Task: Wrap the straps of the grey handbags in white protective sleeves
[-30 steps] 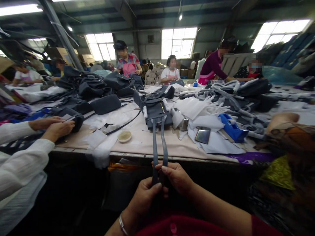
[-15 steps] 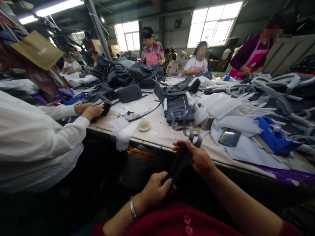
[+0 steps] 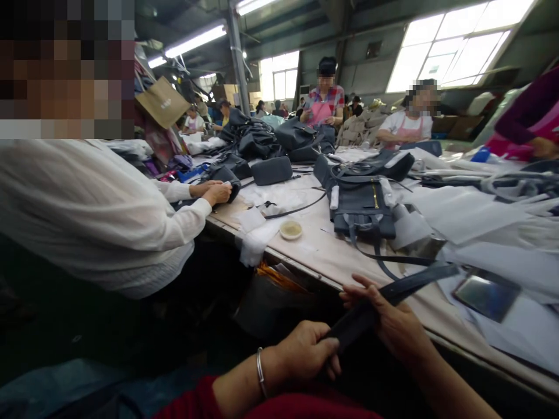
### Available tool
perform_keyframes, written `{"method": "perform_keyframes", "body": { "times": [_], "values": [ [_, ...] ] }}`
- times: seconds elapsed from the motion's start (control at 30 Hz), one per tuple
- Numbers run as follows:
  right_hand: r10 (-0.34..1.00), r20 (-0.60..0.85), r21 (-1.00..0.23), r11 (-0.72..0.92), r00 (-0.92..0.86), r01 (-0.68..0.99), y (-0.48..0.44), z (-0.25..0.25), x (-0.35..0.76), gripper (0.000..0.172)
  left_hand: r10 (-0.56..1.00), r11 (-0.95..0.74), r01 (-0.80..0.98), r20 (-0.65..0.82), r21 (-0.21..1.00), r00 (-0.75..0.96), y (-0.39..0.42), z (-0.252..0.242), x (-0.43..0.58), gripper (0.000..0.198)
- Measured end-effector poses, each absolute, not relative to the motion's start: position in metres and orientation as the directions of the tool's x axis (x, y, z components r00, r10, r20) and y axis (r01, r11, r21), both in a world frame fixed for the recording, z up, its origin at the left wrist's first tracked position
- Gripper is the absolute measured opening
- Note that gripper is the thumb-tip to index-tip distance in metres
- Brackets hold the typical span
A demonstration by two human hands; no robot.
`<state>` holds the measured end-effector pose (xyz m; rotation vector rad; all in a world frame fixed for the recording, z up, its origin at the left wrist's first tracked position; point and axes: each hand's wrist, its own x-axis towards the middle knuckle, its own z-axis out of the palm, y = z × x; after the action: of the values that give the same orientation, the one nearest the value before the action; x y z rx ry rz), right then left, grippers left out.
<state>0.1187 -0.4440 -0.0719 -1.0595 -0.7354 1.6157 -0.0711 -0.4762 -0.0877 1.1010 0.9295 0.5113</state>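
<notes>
Bright windows (image 3: 458, 49) rise beyond a table (image 3: 312, 251) cluttered with bags (image 3: 354, 202).

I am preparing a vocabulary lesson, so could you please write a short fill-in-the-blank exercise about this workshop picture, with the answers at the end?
1. The dark strap is held by the person's left hand and ____ hand.
2. The silver bracelet is on the person's ____ arm.
3. The nearest co-worker's sleeve is ____ in colour.
4. Of the bag and the round dish, the one nearer the picture's left edge is the ____.

Missing words: right; left; white; dish.
</notes>
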Motion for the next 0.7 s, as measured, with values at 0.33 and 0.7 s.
{"method": "perform_keyframes", "body": {
  "times": [0.33,0.7],
  "values": [
    [0.920,-0.352,-0.849,-0.390,-0.169,-0.356,-0.434,-0.100,0.103,0.055,0.762,0.284,0.205,-0.351,0.936,0.545,-0.457,-0.098,-0.083,0.038],
    [0.920,-0.381,-0.896,-0.344,0.091,-0.281,-0.368,-0.133,0.153,0.058,0.869,0.200,0.656,0.177,0.728,-0.462,-0.272,-0.117,-0.256,0.027]
  ]
}}
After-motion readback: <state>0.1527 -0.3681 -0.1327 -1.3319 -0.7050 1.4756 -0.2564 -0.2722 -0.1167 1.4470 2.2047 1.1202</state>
